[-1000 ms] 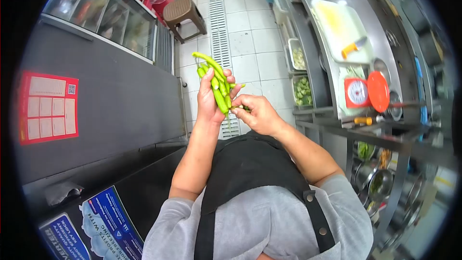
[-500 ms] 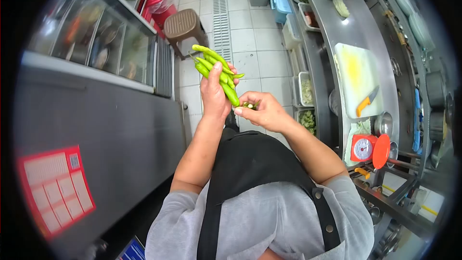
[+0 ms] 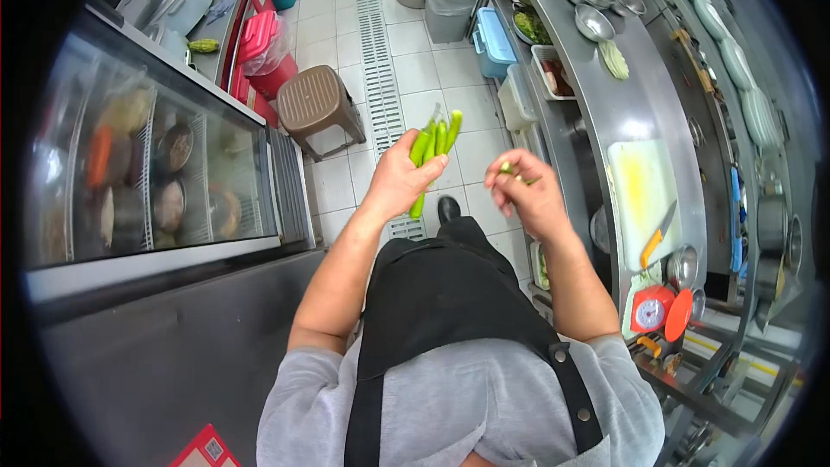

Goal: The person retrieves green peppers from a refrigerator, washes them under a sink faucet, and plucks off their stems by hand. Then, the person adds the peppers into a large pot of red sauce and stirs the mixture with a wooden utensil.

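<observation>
My left hand point(image 3: 400, 180) is closed around a bunch of long green chili peppers point(image 3: 430, 145), held above the tiled floor. Most of their tips point away from me, and one pokes out below the fingers. To the right, apart from the bunch, my right hand point(image 3: 533, 199) is curled with its fingers bent. Small green pepper stems point(image 3: 507, 169) show between its fingers and thumb; how many lie in the palm is hidden.
On my right runs a steel counter point(image 3: 575, 78) with a cutting board point(image 3: 635, 173), a knife point(image 3: 659, 236) and a red scale point(image 3: 650, 310). A brown stool point(image 3: 318, 105) stands ahead left beside a glass-door fridge point(image 3: 173, 164). A grey bin point(image 3: 450, 0) is farther ahead.
My hands have moved apart, the right one away to the right with the green bits. The pepper bunch has turned more upright in my left hand. My view has shifted forward along the aisle.
</observation>
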Tool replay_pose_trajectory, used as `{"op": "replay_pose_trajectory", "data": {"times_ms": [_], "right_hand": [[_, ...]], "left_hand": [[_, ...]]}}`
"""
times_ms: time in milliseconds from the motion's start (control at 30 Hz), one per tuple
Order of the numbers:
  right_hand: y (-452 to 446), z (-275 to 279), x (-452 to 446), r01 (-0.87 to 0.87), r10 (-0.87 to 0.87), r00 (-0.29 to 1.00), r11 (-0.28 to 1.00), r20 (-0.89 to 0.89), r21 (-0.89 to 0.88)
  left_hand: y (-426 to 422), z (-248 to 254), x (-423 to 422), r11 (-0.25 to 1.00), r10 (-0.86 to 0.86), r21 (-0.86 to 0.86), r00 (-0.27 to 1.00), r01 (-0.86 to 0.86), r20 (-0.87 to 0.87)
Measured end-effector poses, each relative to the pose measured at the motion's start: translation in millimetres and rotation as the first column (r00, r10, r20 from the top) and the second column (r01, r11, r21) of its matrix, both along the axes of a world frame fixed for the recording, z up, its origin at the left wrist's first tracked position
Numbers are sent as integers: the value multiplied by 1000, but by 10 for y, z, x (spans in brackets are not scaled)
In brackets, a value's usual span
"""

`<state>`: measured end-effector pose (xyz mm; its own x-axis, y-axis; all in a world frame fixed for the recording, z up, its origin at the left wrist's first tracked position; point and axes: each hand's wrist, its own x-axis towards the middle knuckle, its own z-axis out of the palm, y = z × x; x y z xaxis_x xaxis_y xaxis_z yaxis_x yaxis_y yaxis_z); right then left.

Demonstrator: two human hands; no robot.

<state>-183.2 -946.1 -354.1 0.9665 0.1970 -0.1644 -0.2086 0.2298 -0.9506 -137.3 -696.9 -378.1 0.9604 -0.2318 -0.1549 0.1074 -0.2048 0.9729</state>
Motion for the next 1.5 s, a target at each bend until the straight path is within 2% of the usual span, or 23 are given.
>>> {"op": "replay_pose_trajectory", "data": {"times_ms": [33, 100, 200, 300, 367, 500, 633, 733, 833, 867, 933, 1000, 1033, 1067, 1100, 1133, 1233, 1267, 1367, 1500], "right_hand": [[-51, 39, 229, -12, 14, 999, 999, 42, -53], [15, 288, 687, -43, 54, 998, 974, 44, -222], [185, 362, 1384, 3, 305, 856, 805, 418, -593], [166, 197, 2079, -111, 645, 662, 589, 383, -800], [161, 70, 2546, -112, 724, 575, 530, 380, -840], [151, -137, 3255, -153, 813, 506, 412, 287, -898], [157, -182, 3902, -337, 864, 447, 401, 230, -852], [136, -247, 4438, -514, 897, 374, 411, 235, -753], [105, -417, 4937, -749, 861, 456, 508, 225, -426], [116, -486, 5061, -756, 825, 503, 565, 259, -331], [90, -534, 5372, -712, 724, 673, 690, 152, -132], [54, -570, 5706, -588, 594, 804, 801, -31, 112], [-1, -625, 5911, -445, 465, 881, 878, -92, 179], [-13, -697, 6059, -282, 327, 928, 930, -179, 238], [62, -572, 6213, -139, 214, 964, 909, -155, 392], [94, -499, 6358, -76, 144, 978, 920, -151, 386], [80, -454, 6779, -123, 154, 980, 967, -125, 225], [98, -425, 6917, -141, 164, 979, 974, -121, 179], [228, -358, 7361, -71, 78, 990, 995, -115, 66], [301, -295, 8158, -80, 80, 997, 997, 23, 5]], "left_hand": [[43, 4, 154, 982, -68, 178, 997, 61, 33], [67, 160, 421, 939, -163, 317, 985, 135, 63], [94, 125, 890, 875, -310, 414, 947, 249, 87], [118, 43, 1420, 811, -389, 491, 920, 316, 50], [170, 62, 1812, 781, -405, 512, 914, 358, -21], [153, 117, 2450, 729, -479, 478, 864, 490, -156], [178, 98, 3015, 698, -506, 412, 811, 586, -295], [170, 146, 3431, 685, -553, 255, 715, 682, -428], [171, 83, 3867, 711, -611, 238, 749, 662, -258], [175, 57, 4027, 740, -600, 202, 766, 641, -232], [183, -12, 4387, 797, -569, 124, 803, 591, -176], [249, -145, 4831, 866, -497, -100, 824, 489, -273], [303, -245, 5037, 888, -459, -208, 821, 410, -340], [355, -392, 5231, 881, -418, -373, 847, 289, -330], [387, -533, 5403, 841, -367, -518, 870, 159, -328], [351, -599, 5591, 748, -304, -663, 899, 20, -316], [257, -557, 6209, 562, -263, -803, 877, -199, -401], [270, -570, 6430, 517, -356, -844, 861, -143, -364], [190, -519, 6948, 483, -475, -870, 805, -99, -356], [110, -463, 7752, 466, -551, -882, 759, -66, -348]]}}
